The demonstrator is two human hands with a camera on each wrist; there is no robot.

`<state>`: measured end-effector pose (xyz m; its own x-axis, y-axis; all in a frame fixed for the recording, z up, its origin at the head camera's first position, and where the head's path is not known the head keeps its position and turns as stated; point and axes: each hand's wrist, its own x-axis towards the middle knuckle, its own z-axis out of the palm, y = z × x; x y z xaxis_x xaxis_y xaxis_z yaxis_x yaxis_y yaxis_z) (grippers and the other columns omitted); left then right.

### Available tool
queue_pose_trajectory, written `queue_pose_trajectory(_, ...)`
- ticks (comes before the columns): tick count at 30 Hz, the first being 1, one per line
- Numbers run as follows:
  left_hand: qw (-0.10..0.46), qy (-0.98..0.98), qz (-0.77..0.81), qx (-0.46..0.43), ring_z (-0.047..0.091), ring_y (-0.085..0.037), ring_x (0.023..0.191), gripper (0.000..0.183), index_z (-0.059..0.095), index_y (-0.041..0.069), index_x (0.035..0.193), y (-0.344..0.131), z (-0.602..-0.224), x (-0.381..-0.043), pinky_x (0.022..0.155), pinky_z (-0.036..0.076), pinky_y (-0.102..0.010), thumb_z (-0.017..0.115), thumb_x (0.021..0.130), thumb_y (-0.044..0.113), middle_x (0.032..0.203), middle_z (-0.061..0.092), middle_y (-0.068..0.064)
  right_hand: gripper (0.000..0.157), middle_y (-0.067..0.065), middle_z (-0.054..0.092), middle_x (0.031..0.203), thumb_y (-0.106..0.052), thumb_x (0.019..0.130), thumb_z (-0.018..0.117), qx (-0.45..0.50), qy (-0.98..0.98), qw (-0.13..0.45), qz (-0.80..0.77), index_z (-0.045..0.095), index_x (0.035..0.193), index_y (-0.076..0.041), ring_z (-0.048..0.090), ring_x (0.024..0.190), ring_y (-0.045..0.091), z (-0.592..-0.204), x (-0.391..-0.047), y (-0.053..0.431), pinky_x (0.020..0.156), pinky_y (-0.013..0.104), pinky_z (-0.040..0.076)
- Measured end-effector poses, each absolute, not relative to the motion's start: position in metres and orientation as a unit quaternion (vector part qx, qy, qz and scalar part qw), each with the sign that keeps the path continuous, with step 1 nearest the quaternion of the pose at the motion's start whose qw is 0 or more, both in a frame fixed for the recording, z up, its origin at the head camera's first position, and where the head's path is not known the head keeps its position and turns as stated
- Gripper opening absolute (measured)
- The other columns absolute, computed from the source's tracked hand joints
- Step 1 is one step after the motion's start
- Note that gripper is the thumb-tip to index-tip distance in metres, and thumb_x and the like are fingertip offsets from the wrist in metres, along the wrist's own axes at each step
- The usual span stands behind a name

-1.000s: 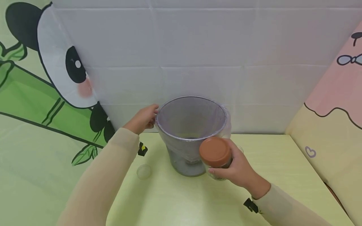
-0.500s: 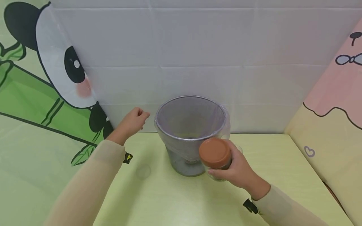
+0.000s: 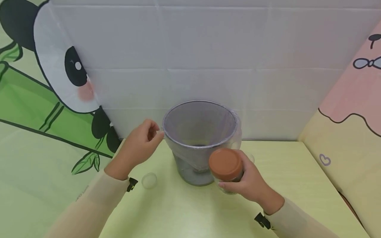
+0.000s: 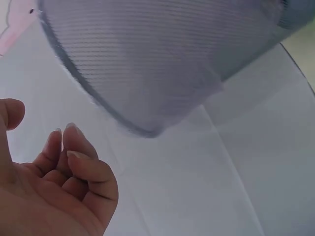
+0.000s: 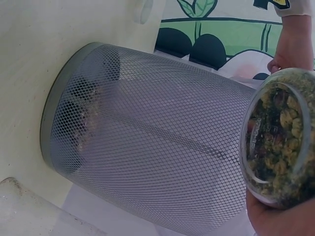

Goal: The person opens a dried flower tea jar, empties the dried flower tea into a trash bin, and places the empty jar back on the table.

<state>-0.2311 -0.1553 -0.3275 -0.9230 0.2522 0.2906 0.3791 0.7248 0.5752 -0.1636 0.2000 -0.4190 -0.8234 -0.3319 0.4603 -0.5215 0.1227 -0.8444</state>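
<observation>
A grey mesh wastebasket [image 3: 193, 175] stands upright on the table, a thin translucent bag folded over its rim. Just left of that rim is my left hand [image 3: 137, 145], its fingers loosely curled with nothing visible in them; in the left wrist view, thumb and fingers are apart. My right hand [image 3: 253, 181] grips a clear jar with an orange-brown lid [image 3: 225, 163] in front of the basket's right side. Dried yellowish flower-like pieces [image 5: 285, 128] fill the jar, seen through its base in the right wrist view. Dark and brownish contents show through the mesh low in the basket.
A small clear round piece [image 3: 149, 180] lies on the pale yellow table [image 3: 190, 211] left of the basket. Another clear object [image 3: 251, 158] is partly hidden behind my right hand. A white sheet [image 3: 208, 49] stands behind, with printed cartoon panels at both sides.
My left hand has come away from the basket's left rim, first leftward, then down and nearer to me. The right hand and jar have barely shifted.
</observation>
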Motion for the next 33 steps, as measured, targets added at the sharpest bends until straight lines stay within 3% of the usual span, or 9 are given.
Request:
queue_pose_trajectory(15, 0.190, -0.891, -0.322, -0.259, 0.051, -0.011, 0.077, 0.026, 0.057, 0.008, 0.113, -0.124, -0.346, -0.177, 0.066, 0.045, -0.032, 0.066, 0.099, 0.028, 0.092, 0.053, 0.004, 0.094, -0.001, 0.064, 0.133, -0.016, 0.066, 0.099, 0.296, -0.763, 0.094, 0.567, 0.049, 0.145, -0.022, 0.063, 0.119, 0.024, -0.417, -0.152, 0.186, 0.102, 0.040, 0.049)
queue_pose_trajectory(22, 0.235, -0.864, -0.326, -0.304, 0.051, -0.007, 0.077, 0.035, 0.059, 0.008, 0.112, -0.104, -0.351, -0.167, 0.064, 0.045, -0.029, 0.064, 0.099, 0.040, 0.093, 0.054, 0.007, 0.092, 0.000, 0.064, 0.131, -0.017, 0.067, 0.099, 0.306, -0.762, 0.092, 0.563, 0.050, 0.145, -0.020, 0.063, 0.117, 0.023, -0.421, -0.151, 0.182, 0.100, 0.039, 0.049)
queue_pose_trajectory(33, 0.221, -0.871, -0.279, -0.340, 0.058, -0.012, 0.086, 0.059, 0.059, 0.009, 0.125, -0.070, -0.358, -0.152, 0.073, 0.054, -0.033, 0.050, 0.102, 0.062, 0.111, 0.064, -0.002, 0.085, -0.003, 0.063, 0.127, -0.031, 0.073, 0.096, 0.316, -0.786, 0.077, 0.525, 0.049, 0.143, -0.024, 0.065, 0.107, 0.019, -0.420, -0.152, 0.174, 0.089, 0.040, 0.055)
